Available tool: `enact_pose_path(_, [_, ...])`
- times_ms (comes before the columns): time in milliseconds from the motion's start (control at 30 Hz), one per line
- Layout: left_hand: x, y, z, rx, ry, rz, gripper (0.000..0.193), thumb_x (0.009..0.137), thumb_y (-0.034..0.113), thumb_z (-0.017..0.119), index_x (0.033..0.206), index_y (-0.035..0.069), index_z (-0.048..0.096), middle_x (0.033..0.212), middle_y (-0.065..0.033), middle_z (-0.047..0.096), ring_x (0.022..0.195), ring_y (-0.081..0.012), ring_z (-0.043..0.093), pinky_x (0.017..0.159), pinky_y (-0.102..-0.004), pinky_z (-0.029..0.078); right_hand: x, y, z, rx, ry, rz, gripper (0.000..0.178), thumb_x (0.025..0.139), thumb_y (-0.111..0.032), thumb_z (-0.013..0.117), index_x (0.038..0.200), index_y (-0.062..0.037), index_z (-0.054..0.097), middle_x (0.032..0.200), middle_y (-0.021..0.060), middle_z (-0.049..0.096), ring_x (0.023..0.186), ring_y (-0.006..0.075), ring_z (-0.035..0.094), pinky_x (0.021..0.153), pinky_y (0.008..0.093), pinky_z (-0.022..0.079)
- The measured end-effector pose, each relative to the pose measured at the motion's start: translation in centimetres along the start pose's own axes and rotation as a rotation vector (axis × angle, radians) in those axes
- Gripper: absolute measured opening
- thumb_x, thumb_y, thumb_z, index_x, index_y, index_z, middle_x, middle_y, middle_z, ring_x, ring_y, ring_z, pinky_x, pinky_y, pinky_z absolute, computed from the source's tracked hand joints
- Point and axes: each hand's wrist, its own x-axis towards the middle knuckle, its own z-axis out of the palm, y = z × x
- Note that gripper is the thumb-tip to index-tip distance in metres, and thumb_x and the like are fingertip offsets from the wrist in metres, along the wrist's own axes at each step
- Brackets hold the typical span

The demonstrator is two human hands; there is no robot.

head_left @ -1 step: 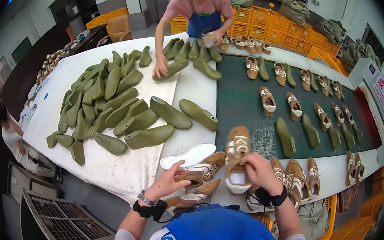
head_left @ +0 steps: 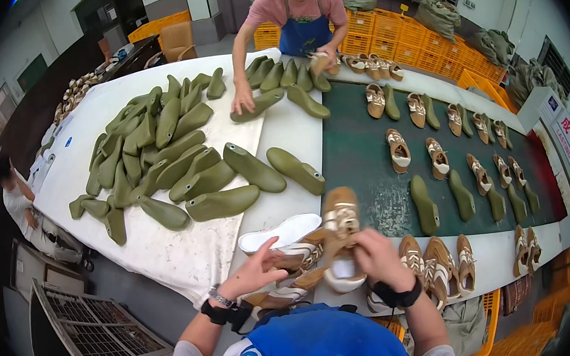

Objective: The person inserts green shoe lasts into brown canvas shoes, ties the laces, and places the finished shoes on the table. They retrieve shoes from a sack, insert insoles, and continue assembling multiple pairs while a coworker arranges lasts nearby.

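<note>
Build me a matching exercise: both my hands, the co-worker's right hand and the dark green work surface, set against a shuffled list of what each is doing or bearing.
Column one
1. Right hand
2. Left hand
3. Co-worker's right hand
4. Dark green work surface

Column two
A. Resting on an olive foot-shaped form
B. Bearing several shoes and olive forms
C. Open, with nothing visibly gripped
D. Holding a brown-and-white shoe

Right pairs: 1-D; 2-C; 3-A; 4-B
</note>
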Motion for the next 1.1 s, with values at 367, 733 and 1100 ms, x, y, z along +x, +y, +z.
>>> enact_pose_path(367, [0.2,-2.5,-3.1,-0.503,0.516,0.09,0.053,0.074,-0.003,0.048,0.127,-0.002,0.043,0.119,-0.0113,0.056,0.107,-0.0196,0.056,0.093,-0.0305,0.045,17.1,9.2,9.3,-0.343,-0.293,0.194,0.045,0.085,-0.028,0.059,0.128,-0.0187,0.049,0.1,0.0174,0.064,0.089,0.0304,0.064,0.073,0.0435,0.052])
enact_pose_path(733, [2.8,-1.3,-2.2,-0.582,0.554,0.066,0.051,0.075,-0.005,0.05,0.126,-0.002,0.044,0.115,-0.0097,0.058,0.103,-0.0173,0.056,0.09,-0.0289,0.045,16.5,22.4,11.1,-0.474,-0.298,0.336,0.048,0.084,-0.035,0.057,0.122,-0.0096,0.044,0.083,0.016,0.068,0.079,0.0341,0.066,0.068,0.0451,0.052])
enact_pose_path(1100, [5.3,0.9,-0.3,-0.589,0.415,0.143,0.06,0.079,-0.005,0.047,0.137,0.001,0.033,0.127,-0.0119,0.05,0.115,-0.0196,0.051,0.096,-0.0316,0.043,7.9,25.2,5.6,-0.493,-0.348,0.788,0.068,0.082,-0.036,0.062,0.139,-0.0118,0.033,0.1,0.0191,0.066,0.093,0.0359,0.064,0.08,0.0455,0.05])
